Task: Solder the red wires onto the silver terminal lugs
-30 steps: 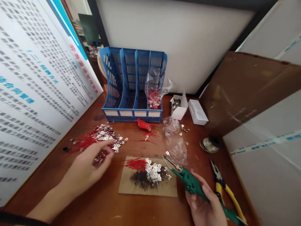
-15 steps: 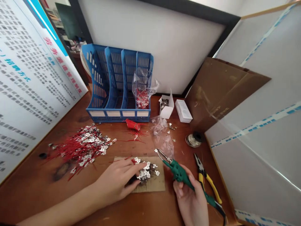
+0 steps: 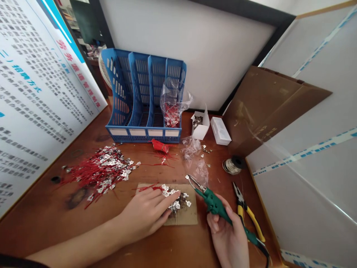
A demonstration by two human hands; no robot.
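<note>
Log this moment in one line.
left hand: on red wires | right hand: holds green tool | yellow pliers: on desk

Our bare left forearm (image 3: 83,243) slants in from the lower left, and our left hand (image 3: 146,215) lies palm down, fingers stretched forward and together. Our right hand (image 3: 229,240) is low right, palm turned up, fingers curled closed.
</note>
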